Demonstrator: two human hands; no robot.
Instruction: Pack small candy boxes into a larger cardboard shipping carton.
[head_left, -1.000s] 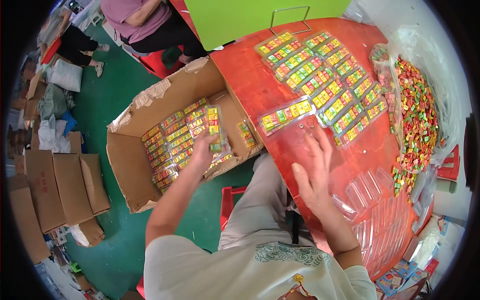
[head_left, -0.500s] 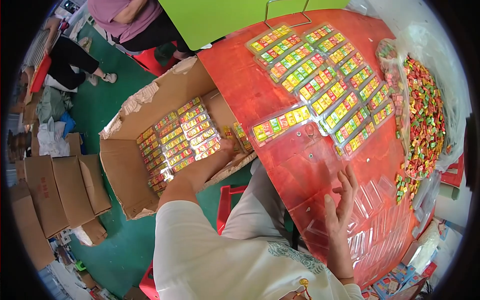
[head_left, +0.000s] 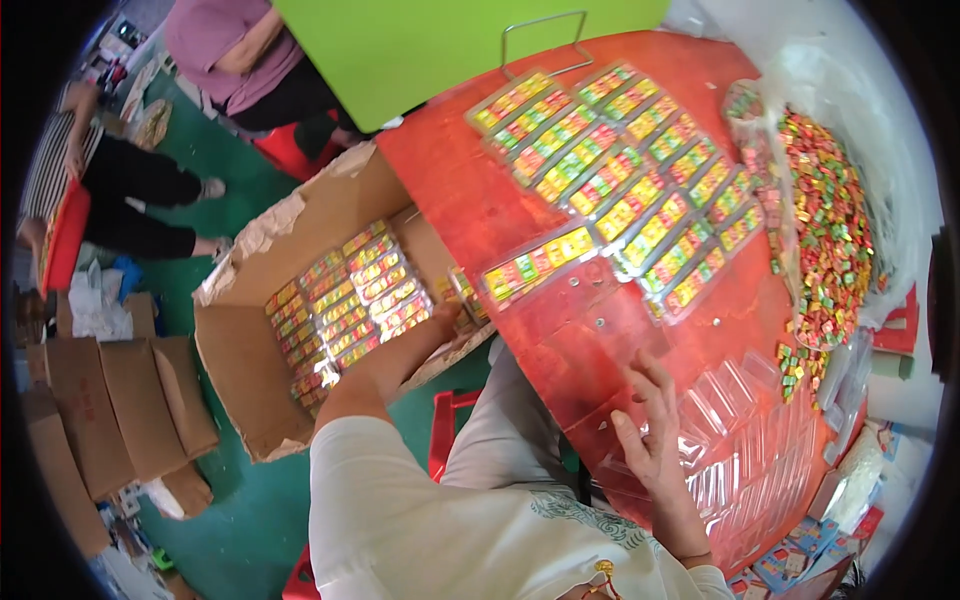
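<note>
While your left hand [head_left: 440, 324] reaches into the cardboard box [head_left: 235, 350] left of centre, beside the packed trays [head_left: 342, 310], I cannot tell whether it pinches anything. Your right hand [head_left: 650, 430], fingers [head_left: 655, 382] loosely spread, is lower right of centre near clear shells [head_left: 755, 445] on the red desk [head_left: 545, 345], with filled trays [head_left: 630, 207] at upper right.

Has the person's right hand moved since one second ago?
Yes, the right hand has drawn back across the red table, toward the empty clear trays.

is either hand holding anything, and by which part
The right hand, fingers apart, holds nothing. The left hand is in the cardboard box beside filled trays; whether it grips one, and where, cannot be told.
</note>
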